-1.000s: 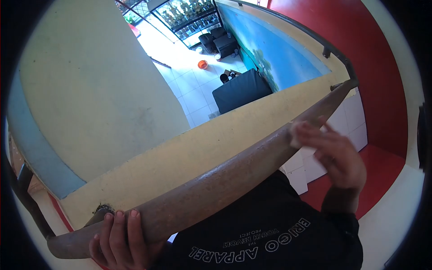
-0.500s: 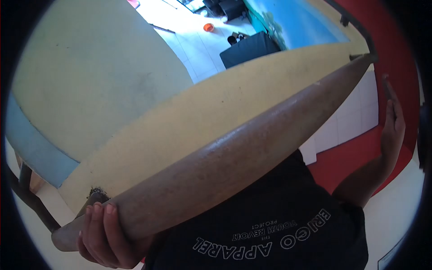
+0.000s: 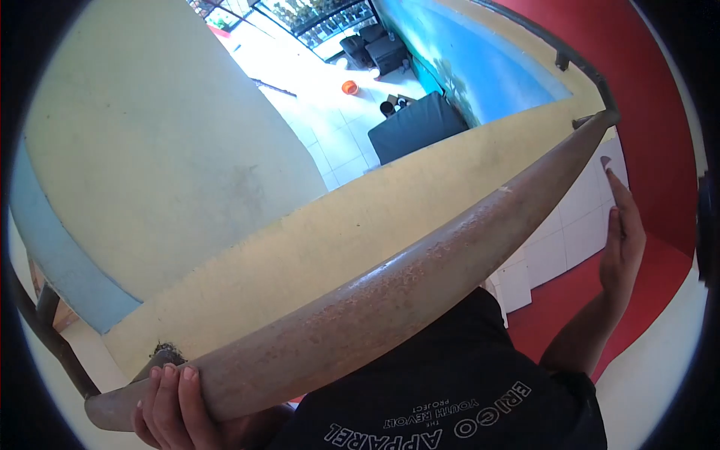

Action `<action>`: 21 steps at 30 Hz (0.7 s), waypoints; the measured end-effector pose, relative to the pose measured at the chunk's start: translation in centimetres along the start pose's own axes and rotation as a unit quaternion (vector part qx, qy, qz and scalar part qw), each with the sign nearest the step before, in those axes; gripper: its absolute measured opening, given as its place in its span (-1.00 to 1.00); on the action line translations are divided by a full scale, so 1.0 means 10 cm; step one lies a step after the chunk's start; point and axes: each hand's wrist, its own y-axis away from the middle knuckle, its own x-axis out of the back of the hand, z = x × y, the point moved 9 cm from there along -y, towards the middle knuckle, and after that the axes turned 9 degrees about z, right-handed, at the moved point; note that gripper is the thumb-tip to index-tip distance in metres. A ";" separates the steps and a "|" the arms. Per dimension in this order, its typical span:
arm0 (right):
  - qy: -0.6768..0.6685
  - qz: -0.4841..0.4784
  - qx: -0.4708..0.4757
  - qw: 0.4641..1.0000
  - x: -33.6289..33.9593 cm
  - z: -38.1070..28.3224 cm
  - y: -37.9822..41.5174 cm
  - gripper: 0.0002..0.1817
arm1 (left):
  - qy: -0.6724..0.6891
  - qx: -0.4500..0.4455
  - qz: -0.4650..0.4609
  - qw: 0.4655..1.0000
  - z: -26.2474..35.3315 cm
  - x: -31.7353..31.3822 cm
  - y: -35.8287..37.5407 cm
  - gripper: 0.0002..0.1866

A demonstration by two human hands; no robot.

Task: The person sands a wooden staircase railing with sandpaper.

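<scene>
Two hands are showing at opposite ends of a long rusty handrail, which is running diagonally across the view from the lower left up to the upper right, where it is meeting a dark bracket near the red wall. Just beyond the handrail, a broad cream-yellow ledge is lying alongside it, and past that a large pale wall is filling the upper left, with a blue band along its lower edge. Farther off and below, a white tiled floor is showing, with a dark blue couch-like block standing on it beside a blue painted wall, and a small orange bowl is sitting on the tiles well apart from the block. Nearest the camera, the person's black shirt with white lettering is filling the bottom of the view. The left hand is gripping the lower end of the handrail, its fingers curling over the top of the tube and closing around it. The right hand is hanging near the upper end of the handrail but apart from it, flat and edge-on, fingers straight and together, holding nothing.
</scene>
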 end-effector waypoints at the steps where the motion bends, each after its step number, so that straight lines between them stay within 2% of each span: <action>1: 0.014 0.006 -0.002 1.000 -0.01 -0.01 0.03 -0.58 | 0.005 0.009 0.005 1.000 -0.02 0.00 0.01 -0.19; 3: -0.001 0.025 0.002 1.000 0.03 -0.04 0.05 -0.58 | 0.021 0.028 0.007 0.999 -0.02 0.00 0.03 -0.21; 8: -0.032 0.096 0.016 0.995 0.22 -0.08 0.13 -0.57 | 0.015 -0.019 0.005 1.000 -0.05 -0.02 0.10 -0.38; 10: -0.020 0.128 0.038 0.991 0.33 0.08 0.15 -0.57 | 0.017 -0.031 0.009 0.999 0.07 -0.03 0.00 -0.43; 12: -0.033 0.140 0.013 0.989 0.40 0.21 0.22 -0.57 | 0.026 -0.045 0.014 0.999 0.07 0.00 0.00 -0.45; 16: -0.090 0.170 0.052 0.980 0.50 0.36 0.39 -0.56 | 0.011 -0.067 0.006 0.998 0.02 0.03 0.02 -0.43; 18: -0.077 0.183 0.058 0.978 0.53 0.34 0.45 -0.56 | 0.017 -0.059 -0.011 0.998 -0.05 0.01 0.05 -0.43; 19: -0.070 0.195 0.054 0.977 0.53 0.36 0.48 -0.56 | 0.015 -0.059 0.016 0.998 -0.05 0.02 0.03 -0.44; 21: -0.064 0.226 0.030 0.972 0.55 0.43 0.55 -0.56 | 0.008 -0.057 0.079 0.995 -0.02 0.05 -0.04 -0.34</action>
